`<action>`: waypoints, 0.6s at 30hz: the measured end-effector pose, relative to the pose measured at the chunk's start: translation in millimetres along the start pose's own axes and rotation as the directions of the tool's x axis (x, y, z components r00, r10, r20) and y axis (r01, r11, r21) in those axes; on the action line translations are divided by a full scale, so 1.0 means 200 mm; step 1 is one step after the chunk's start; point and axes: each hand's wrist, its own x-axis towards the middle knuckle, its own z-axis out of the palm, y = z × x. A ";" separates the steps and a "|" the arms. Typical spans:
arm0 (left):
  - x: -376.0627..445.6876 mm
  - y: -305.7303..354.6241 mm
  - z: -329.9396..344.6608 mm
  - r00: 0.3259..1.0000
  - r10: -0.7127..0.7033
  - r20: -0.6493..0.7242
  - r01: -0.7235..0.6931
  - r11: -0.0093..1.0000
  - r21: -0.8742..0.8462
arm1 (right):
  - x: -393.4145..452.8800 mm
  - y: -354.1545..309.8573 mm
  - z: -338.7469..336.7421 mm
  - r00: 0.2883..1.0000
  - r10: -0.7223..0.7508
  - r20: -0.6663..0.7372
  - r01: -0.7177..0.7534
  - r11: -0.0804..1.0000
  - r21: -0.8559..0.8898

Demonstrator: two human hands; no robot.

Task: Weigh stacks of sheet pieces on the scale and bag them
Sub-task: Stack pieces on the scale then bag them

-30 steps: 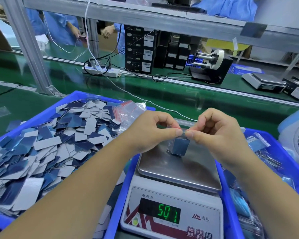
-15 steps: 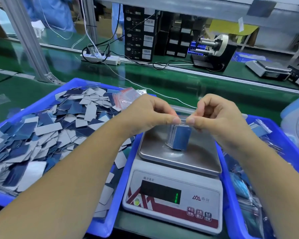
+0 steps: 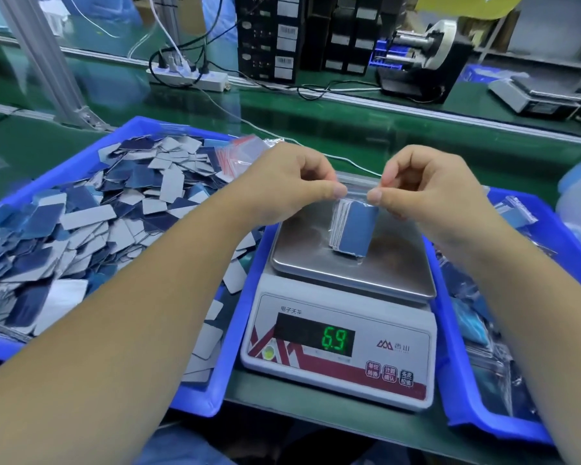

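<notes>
A small clear zip bag (image 3: 357, 193) holds a stack of blue sheet pieces (image 3: 354, 229). My left hand (image 3: 292, 182) pinches the bag's top edge on the left and my right hand (image 3: 416, 182) pinches it on the right. The stack's lower end reaches down to the steel pan of the white scale (image 3: 346, 333); whether it touches I cannot tell. The display reads 6.9. A blue bin (image 3: 182, 391) at the left is heaped with loose blue and grey sheet pieces (image 3: 81, 223).
A second blue bin (image 3: 460, 391) at the right holds filled bags. Empty red-striped zip bags (image 3: 242, 156) lie at the far corner of the left bin. A power strip (image 3: 188, 77), cables, black boxes, a label dispenser (image 3: 426, 62) and another scale (image 3: 534, 92) stand across the green bench.
My hands have slid apart along the bag's top edge. The scale reading went from 50.1 to 6.9. The view has tilted downward.
</notes>
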 end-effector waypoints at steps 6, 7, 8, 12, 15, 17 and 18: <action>0.00 -0.03 0.00 1.000 0.007 0.007 -0.007 0.996 0.089 | 0.00 0.02 0.00 0.995 -0.097 -0.006 0.079 0.850 -0.520; 0.00 -0.03 0.00 1.000 0.011 -0.004 -0.011 0.996 0.093 | 0.00 0.02 -0.01 0.996 -0.093 -0.014 0.071 0.843 -0.533; 0.00 -0.04 0.00 0.999 0.014 -0.032 -0.011 0.996 0.089 | 0.00 0.02 -0.01 0.996 -0.089 -0.024 0.063 0.845 -0.531; 0.01 -0.04 -0.01 0.989 0.013 -0.149 -0.003 0.998 0.070 | 0.00 0.01 -0.03 0.996 -0.085 -0.036 0.053 0.849 -0.526; 0.02 -0.05 0.00 0.979 -0.026 -0.203 0.034 0.999 0.037 | 0.00 0.01 -0.02 0.997 -0.072 -0.019 0.052 0.850 -0.524; 0.02 -0.05 -0.01 0.968 -0.063 -0.241 0.067 0.998 0.007 | -0.01 0.01 -0.01 0.997 -0.071 -0.006 0.057 0.845 -0.532; 0.02 -0.05 -0.01 0.963 -0.075 -0.258 0.076 0.997 -0.006 | -0.01 0.01 -0.01 0.998 -0.069 -0.001 0.058 0.844 -0.533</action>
